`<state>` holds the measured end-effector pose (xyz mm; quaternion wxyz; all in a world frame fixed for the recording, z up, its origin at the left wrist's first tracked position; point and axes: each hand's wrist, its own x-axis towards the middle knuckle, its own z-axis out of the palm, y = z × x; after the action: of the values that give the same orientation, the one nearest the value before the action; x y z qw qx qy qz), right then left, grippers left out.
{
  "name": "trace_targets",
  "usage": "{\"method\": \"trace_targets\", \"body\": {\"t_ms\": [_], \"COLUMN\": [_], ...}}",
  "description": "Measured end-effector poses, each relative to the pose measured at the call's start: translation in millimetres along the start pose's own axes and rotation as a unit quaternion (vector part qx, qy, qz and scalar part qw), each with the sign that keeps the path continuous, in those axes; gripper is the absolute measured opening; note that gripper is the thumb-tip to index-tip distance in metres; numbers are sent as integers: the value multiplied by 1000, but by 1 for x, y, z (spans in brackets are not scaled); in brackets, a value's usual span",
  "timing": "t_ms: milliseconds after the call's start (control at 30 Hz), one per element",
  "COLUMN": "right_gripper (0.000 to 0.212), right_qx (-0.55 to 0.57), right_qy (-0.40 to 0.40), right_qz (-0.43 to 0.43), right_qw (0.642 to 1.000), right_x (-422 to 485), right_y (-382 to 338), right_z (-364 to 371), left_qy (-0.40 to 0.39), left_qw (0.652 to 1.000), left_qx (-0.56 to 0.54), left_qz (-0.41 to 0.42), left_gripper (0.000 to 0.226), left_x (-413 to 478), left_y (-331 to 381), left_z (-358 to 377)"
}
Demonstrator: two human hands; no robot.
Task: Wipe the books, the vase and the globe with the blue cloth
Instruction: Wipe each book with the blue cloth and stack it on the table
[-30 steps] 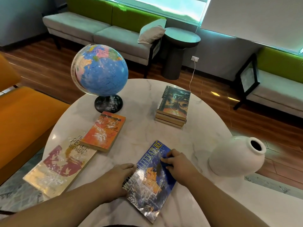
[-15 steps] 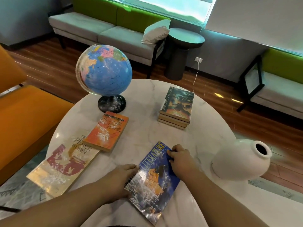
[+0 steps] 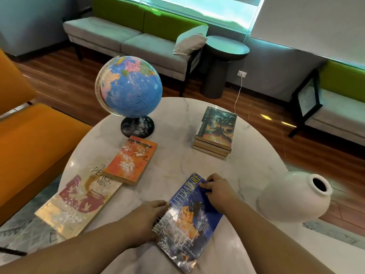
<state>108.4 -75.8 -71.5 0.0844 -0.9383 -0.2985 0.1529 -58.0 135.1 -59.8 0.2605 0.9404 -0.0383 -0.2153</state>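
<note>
A blue literature book (image 3: 187,220) lies at the near edge of the round marble table (image 3: 177,119). My right hand (image 3: 218,191) presses a small blue cloth (image 3: 204,183) against the book's upper right corner, fingers curled over it; most of the cloth is hidden. My left hand (image 3: 146,218) rests against the book's spiral-bound left edge. An orange book (image 3: 131,160) and a pale "Peace Women" book (image 3: 79,200) lie to the left. A stack of books (image 3: 216,132) sits at the back right. The globe (image 3: 129,88) stands back left. The white vase (image 3: 292,197) lies on its side at the right.
An orange seat (image 3: 29,147) stands close on the left. Grey and green sofas (image 3: 128,36) line the far wall, with a dark round side table (image 3: 223,62) between them. Another sofa (image 3: 335,107) is at the right. A patterned rug (image 3: 17,232) lies under the table.
My right hand with the cloth has slid up the blue book's cover toward its upper right corner. My left hand stays at the spine.
</note>
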Motion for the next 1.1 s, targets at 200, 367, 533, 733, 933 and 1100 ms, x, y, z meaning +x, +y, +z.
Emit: {"method": "trace_targets", "body": {"t_ms": [200, 367, 533, 733, 933, 1100], "right_gripper": [37, 34, 36, 45, 16, 38], "right_qx": [-19, -43, -29, -78, -51, -75], "right_qy": [-37, -3, -50, -13, -23, -28], "right_qz": [-70, -28, -74, -78, -128, -158], "right_qw": [997, 999, 996, 994, 990, 984], "right_x": [1, 16, 15, 18, 19, 12], "right_y": [-12, -11, -18, -28, -20, -24], "right_z": [6, 1, 5, -2, -6, -6], "left_qy": [-2, 2, -1, -1, -4, -1], "left_qw": [1000, 1000, 1000, 1000, 1000, 1000], "left_qx": [10, 11, 5, 5, 6, 9], "left_qz": [1, 1, 4, 3, 4, 2], "left_gripper": [94, 97, 97, 97, 98, 97], "left_x": [2, 6, 7, 6, 8, 8], "left_y": [-5, -11, -13, -14, -15, -16], "left_z": [3, 9, 11, 10, 12, 13]}}
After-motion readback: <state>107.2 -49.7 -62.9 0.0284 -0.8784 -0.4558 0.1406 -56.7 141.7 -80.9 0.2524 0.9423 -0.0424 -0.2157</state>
